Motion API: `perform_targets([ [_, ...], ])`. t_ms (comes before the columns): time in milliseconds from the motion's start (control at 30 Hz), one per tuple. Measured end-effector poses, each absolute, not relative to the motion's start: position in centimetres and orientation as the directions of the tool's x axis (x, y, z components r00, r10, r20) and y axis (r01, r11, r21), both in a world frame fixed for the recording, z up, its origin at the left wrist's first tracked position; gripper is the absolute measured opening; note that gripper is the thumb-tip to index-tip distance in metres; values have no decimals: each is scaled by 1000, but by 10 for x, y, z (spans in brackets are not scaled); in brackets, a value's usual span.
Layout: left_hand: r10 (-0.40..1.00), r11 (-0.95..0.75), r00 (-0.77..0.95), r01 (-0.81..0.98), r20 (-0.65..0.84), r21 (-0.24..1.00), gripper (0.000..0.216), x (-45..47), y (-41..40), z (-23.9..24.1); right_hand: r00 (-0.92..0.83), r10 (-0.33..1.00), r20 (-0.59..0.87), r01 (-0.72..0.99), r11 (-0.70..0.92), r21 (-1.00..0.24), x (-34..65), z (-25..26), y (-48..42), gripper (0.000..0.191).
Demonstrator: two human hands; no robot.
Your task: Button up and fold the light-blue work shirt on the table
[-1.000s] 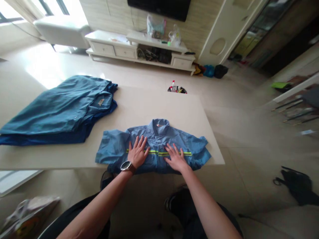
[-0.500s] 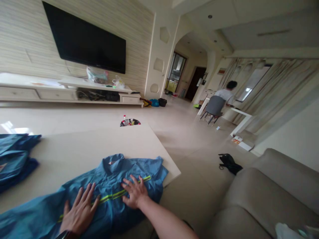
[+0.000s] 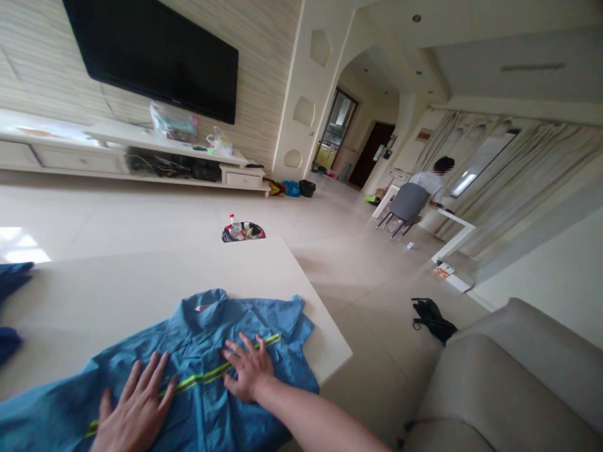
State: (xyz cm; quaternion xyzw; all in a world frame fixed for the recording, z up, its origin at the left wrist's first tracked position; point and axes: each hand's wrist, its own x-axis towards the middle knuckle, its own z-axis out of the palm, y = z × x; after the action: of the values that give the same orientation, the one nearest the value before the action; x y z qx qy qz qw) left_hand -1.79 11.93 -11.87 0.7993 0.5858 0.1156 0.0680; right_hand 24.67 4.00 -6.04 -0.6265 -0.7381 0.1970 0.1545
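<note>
A blue work jacket (image 3: 207, 326) with a collar and a yellow-green stripe across its chest lies spread on the white table (image 3: 141, 276). My left hand (image 3: 136, 405) rests flat on its left part, fingers stretched out, beside the stripe. Over the stripe farther right, my right hand (image 3: 249, 367) presses on the cloth with its fingers spread. Neither hand grips the fabric. The jacket's lower part runs out of the picture at the bottom.
More dark blue cloth (image 3: 12, 279) lies at the table's left edge. Beyond the table stands a bin (image 3: 244, 232) with a bottle in it. A grey sofa (image 3: 490, 370) is at right, a black bag (image 3: 431, 320) on the floor. A person (image 3: 426, 182) sits at a far desk.
The view has shifted, so the dark blue cloth at left shows less. Both hands stay flat on the jacket in nearly the same places.
</note>
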Motion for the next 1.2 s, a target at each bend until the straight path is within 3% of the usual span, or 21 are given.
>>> perform_targets([
  [133, 965, -260, 252, 941, 65, 215, 64, 1, 105, -76, -139, 984, -110, 921, 88, -380, 250, -43, 40, 59],
  [333, 972, -212, 232, 920, -22, 330, 61, 7, 104, -47, -144, 977, -160, 975, 112, -194, 246, -46, 49, 57],
  [533, 972, -212, 234, 876, 4, 433, 58, 4, 80, -46, -146, 989, -32, 986, 143, -82, 251, -66, 43, 58],
  [800, 973, -205, 229, 854, 8, 478, 60, -9, 15, -63, -261, 940, 220, 959, 279, -53, 258, -93, 33, 59],
  [1000, 985, -99, 164, 807, -60, 582, 62, -27, -66, -57, -286, 914, 289, 943, 322, -85, 264, -101, 36, 59],
  [1100, 994, 2, 63, 811, -91, 586, 64, -63, -120, -30, -280, 919, 278, 947, 312, -79, 261, -99, 35, 61],
  [1200, 989, 144, -132, 863, -58, 485, 54, -109, -185, 1, -277, 921, 272, 948, 308, -77, 258, -94, 31, 62],
])
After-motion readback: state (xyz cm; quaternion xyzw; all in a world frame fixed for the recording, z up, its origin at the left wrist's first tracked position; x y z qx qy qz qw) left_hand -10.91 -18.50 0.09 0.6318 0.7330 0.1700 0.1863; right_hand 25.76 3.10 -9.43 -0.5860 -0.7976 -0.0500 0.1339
